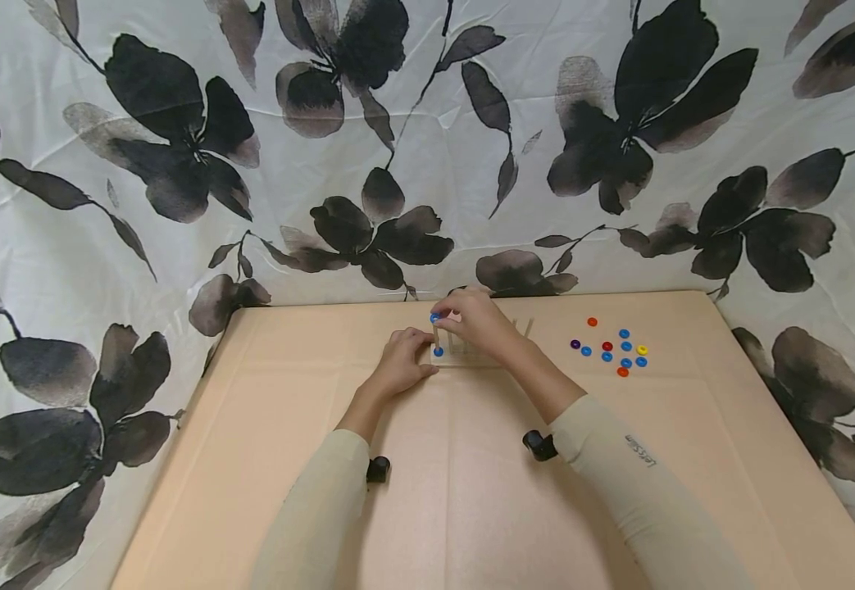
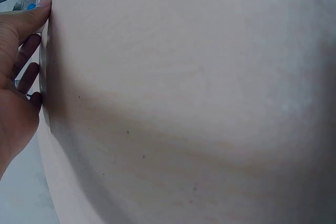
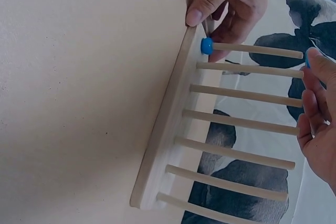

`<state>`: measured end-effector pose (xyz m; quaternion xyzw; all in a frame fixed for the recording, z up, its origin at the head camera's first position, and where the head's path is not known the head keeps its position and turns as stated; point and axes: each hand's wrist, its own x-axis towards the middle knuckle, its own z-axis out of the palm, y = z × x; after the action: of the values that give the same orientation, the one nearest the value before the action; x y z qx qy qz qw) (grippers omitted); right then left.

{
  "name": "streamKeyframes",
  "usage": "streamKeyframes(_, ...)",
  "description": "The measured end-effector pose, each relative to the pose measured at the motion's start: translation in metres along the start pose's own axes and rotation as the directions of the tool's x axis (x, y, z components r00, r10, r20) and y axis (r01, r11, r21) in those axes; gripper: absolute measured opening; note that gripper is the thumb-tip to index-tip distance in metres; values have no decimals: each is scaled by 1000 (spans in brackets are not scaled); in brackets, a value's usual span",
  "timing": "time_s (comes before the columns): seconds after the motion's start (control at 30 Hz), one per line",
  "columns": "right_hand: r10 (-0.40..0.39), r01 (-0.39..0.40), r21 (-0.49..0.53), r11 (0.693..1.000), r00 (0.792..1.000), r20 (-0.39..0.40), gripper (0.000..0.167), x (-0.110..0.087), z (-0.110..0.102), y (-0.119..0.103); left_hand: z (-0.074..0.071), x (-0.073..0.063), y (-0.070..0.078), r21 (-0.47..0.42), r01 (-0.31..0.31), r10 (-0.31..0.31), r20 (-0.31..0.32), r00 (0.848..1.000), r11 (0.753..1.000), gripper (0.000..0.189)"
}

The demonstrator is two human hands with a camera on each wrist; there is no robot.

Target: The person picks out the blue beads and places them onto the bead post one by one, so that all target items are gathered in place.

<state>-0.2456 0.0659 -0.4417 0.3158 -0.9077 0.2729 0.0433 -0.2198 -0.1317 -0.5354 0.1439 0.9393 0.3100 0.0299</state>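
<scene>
A wooden peg board with several upright pegs stands near the table's far edge. My left hand grips its left end, thumb on the near side of the base and fingers behind. One blue bead sits at the bottom of the leftmost peg. At the top of that same peg, my right hand pinches another blue bead between thumb and finger. In the right wrist view this bead is mostly hidden by the right thumb. Whether the peg's tip is inside its hole I cannot tell.
Loose beads lie on the table right of the board: several blue ones, a few red-orange ones, a yellow one and a dark purple one. A flower-patterned cloth hangs behind the tan table.
</scene>
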Motion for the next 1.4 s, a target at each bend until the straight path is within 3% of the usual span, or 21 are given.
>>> streamKeyframes(0.37, 12, -9, -57, 998, 999, 49, 20, 3, 4, -1, -1, 0, 1, -3, 5, -5, 8, 1000, 1000, 52)
streamKeyframes(0.9, 7, -1, -130, 991, 999, 42, 17, -4, 11, -1, 5, -4, 1, 19, -9, 9, -23, 1000, 1000, 53)
streamKeyframes(1.4, 22, -19, -151, 988, 1000, 22, 15, -12, 17, -11, 2, -14, 0, 18, -23, 23, 9, 1000, 1000, 52)
